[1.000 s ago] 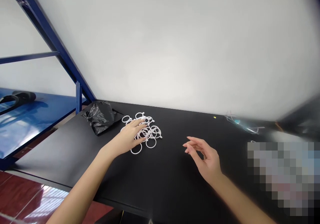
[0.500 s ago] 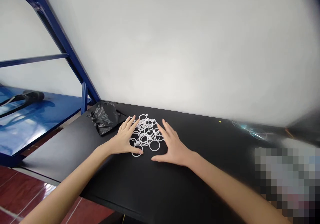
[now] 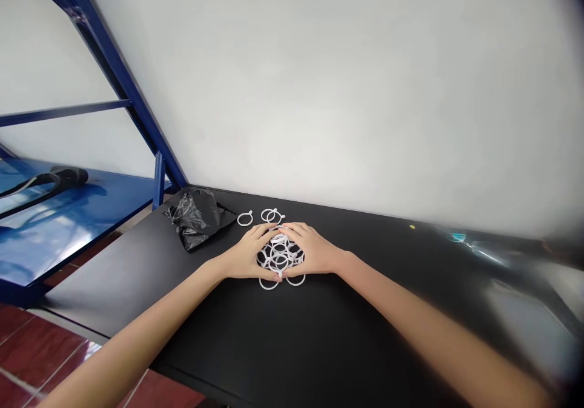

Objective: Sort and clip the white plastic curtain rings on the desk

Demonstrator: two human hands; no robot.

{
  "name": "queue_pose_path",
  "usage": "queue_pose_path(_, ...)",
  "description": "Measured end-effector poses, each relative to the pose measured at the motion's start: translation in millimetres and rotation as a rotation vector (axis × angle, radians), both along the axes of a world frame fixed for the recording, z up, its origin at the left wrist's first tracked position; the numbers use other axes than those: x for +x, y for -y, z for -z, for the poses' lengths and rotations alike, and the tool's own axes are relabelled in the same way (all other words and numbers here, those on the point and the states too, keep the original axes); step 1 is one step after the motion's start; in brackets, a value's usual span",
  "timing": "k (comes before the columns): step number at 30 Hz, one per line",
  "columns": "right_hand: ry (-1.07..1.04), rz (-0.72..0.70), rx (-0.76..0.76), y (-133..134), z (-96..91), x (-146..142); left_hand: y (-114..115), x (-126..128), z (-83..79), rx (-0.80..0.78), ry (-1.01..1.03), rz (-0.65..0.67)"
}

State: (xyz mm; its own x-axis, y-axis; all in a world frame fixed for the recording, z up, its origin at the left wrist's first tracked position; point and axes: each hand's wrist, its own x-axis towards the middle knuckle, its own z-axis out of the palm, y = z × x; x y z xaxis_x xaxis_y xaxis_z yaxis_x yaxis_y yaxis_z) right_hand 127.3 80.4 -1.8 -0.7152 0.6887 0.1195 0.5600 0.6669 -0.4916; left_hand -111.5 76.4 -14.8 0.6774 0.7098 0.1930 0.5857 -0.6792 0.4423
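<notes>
A heap of white plastic rings [image 3: 279, 256] lies on the black table [image 3: 319, 335]. My left hand [image 3: 246, 255] cups the heap from the left and my right hand [image 3: 312, 251] cups it from the right, fingers curled round the rings and fingertips nearly meeting at the far side. Three loose rings [image 3: 262, 216] lie just beyond the hands, apart from the heap. One or two rings stick out toward me below the thumbs.
A crumpled black plastic bag [image 3: 197, 215] sits at the table's back left. A blue metal rack [image 3: 68, 207] with a black strap on its shelf stands to the left. A white wall runs behind the table. Shiny clutter lies at the far right.
My right hand came in from the right to the rings. Both hands then closed in from flat and spread, squeezing the rings into a tight heap; a few rings stayed behind at the back.
</notes>
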Motion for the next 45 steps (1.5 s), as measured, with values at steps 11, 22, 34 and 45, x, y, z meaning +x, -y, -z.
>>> queue_pose_path(11,0.015,0.267,-0.036,69.3,4.1,77.0,34.0,83.4,0.9,-0.077,0.03,0.107)
queue_pose_path(22,-0.123,0.458,-0.123,102.2,11.8,113.2,-27.2,27.2,-7.3,0.084,-0.083,-0.424)
queue_pose_path(34,-0.129,0.48,-0.158,105.1,7.2,106.3,-2.2,76.3,-7.5,-0.123,-0.101,0.036)
queue_pose_path(45,-0.225,0.533,-0.001,103.1,5.0,106.0,8.5,112.2,-16.7,-0.118,0.1,0.027)
